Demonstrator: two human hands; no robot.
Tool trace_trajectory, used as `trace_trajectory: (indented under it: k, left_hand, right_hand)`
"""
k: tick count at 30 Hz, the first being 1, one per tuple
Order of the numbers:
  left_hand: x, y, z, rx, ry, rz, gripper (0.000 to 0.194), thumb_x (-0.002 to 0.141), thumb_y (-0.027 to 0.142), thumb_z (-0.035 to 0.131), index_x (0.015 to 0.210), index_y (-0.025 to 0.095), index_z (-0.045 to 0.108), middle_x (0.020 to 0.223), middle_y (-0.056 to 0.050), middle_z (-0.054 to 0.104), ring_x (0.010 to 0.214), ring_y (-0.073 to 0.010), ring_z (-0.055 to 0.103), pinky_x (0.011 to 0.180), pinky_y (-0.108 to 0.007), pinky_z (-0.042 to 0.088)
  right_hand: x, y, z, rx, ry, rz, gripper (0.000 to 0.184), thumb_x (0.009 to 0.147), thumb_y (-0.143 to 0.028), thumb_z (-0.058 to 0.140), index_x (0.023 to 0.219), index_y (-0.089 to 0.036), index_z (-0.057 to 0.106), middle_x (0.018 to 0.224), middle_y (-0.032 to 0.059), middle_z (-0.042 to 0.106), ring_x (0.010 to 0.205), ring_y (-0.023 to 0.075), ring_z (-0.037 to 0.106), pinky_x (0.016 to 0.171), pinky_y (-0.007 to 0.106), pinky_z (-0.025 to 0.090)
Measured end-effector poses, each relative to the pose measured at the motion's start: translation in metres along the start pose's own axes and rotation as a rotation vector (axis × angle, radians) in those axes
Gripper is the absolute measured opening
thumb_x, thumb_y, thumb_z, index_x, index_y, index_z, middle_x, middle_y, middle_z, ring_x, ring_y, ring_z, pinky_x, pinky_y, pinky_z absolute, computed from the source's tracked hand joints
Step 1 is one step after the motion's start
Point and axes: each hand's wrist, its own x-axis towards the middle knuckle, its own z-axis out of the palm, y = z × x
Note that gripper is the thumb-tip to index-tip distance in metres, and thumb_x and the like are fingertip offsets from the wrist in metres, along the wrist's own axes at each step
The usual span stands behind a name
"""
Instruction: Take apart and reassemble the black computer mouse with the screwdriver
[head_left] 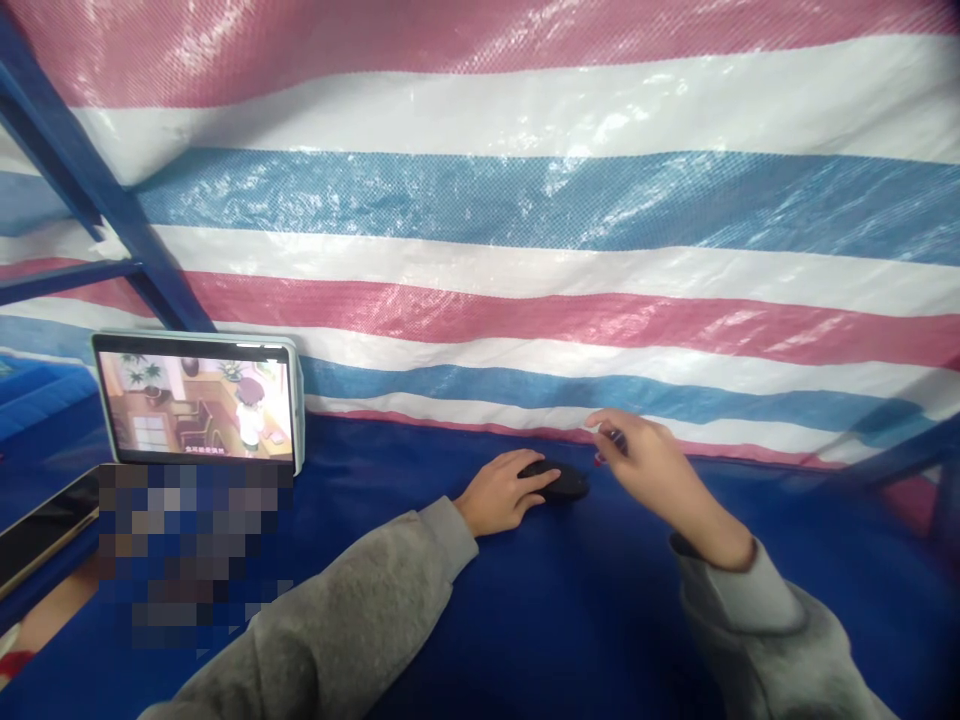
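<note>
Head camera is showing two bare hands working over a dark blue surface (525, 620). Grey sleeves (375, 590) are covering both arms. The left hand (501, 493) is resting on the left end of a black mouse (568, 483). Its fingers are touching the mouse and spreading a little, but I am not able to tell if they are squeezing it. The mouse is lying flat on the blue surface, between the two hands. The right hand (646, 455) is hanging near the other end of the mouse, and a small gap is showing between them. Its fingers are curling in and pinching a small dark thing (617, 438). The fingers are hiding most of it, so I am not able to tell what it is.

Over on the left, a screen in a pale case (199, 400) is leaning up and showing a cartoon. A dark phone (49, 525) is lying near it, by the edge of the view. Blurry squares are covering the spot in front of the screen. Behind everything, a big striped sheet (480, 200) is hanging in red, white and blue. Blue bars (112, 190) are crossing the top left corner.
</note>
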Motion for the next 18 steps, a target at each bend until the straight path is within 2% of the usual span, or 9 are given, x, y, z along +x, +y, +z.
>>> trace_trajectory:
  k: [5,9,14,18]
  left_hand:
    - [0.0009,0.0007,-0.0008,0.01,-0.002,0.007,0.039,0.095,0.03,0.054,0.133,0.025,0.055,0.136,-0.01,0.051,0.127,-0.0237,0.048,0.108,-0.041,0.041]
    - [0.0006,0.0008,-0.0009,0.019,0.0,0.017,0.039,0.095,0.03,0.053,0.133,0.025,0.055,0.137,-0.01,0.05,0.128,-0.0237,0.047,0.109,-0.041,0.04]
    - [-0.0001,0.0005,0.0004,0.015,-0.004,0.006,0.039,0.096,0.032,0.051,0.134,0.025,0.054,0.137,-0.01,0.051,0.128,-0.024,0.047,0.109,-0.042,0.04]
    - [-0.0001,0.0009,0.002,0.005,-0.008,-0.011,0.039,0.095,0.031,0.053,0.134,0.026,0.054,0.137,-0.009,0.05,0.128,-0.0241,0.047,0.109,-0.042,0.04]
  right_hand:
    - [0.0008,0.0018,0.0062,0.0,-0.04,-0.057,0.021,0.088,-0.024,0.045,0.093,-0.02,0.064,0.08,0.0042,0.071,0.069,0.0189,0.066,0.068,0.03,0.046]
    - [0.0001,0.0011,0.0057,-0.061,-0.044,-0.025,0.025,0.092,-0.031,0.042,0.091,-0.021,0.065,0.075,0.0038,0.07,0.067,0.0196,0.065,0.065,0.03,0.044]
    - [-0.0011,-0.0001,0.0088,-0.143,0.026,-0.043,0.025,0.089,-0.021,0.042,0.098,-0.02,0.065,0.089,0.0058,0.07,0.075,0.0207,0.066,0.067,0.031,0.044]
    - [-0.002,0.0007,0.0108,-0.155,-0.016,-0.059,0.028,0.086,-0.019,0.043,0.103,-0.021,0.064,0.092,0.0049,0.069,0.072,0.0193,0.065,0.065,0.03,0.045]
